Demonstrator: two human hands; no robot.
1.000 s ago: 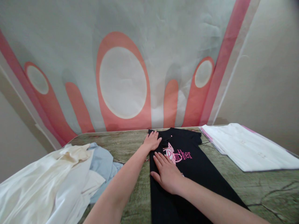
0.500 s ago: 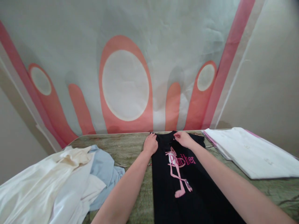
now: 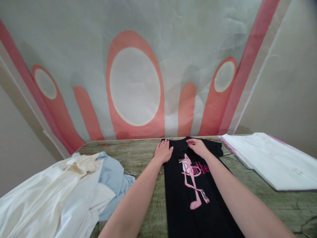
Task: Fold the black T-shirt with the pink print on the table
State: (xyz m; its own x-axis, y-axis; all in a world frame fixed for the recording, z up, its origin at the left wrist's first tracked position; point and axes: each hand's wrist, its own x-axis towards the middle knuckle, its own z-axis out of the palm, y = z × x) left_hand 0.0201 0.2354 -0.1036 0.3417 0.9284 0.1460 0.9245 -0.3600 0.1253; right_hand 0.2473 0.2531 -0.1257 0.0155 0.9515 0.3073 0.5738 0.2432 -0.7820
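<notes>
A black T-shirt (image 3: 178, 198) with a pink cartoon panther and pink lettering lies on the table, its collar toward the far edge. My left hand (image 3: 163, 152) rests flat on the shirt's left shoulder, fingers stretched and a little apart. At the right side of the collar, my right hand (image 3: 197, 147) has its fingertips together on the black fabric, where a small fold shows. Both forearms reach over the table from below, and the right one covers part of the lettering and the shirt's right side.
Loose cream and white garments (image 3: 49, 195) lie heaped at the left, beside a light blue garment (image 3: 111, 178). A stack of folded white clothes (image 3: 279, 165) with pink edges sits at the right. The wood-grain table (image 3: 133, 150) ends at a wall with a pink-patterned covering (image 3: 133, 86).
My left hand has flattened, its fingers spreading on the shoulder of the T-shirt. My right hand stays at the collar with its fingers straighter. The view has shifted slightly.
</notes>
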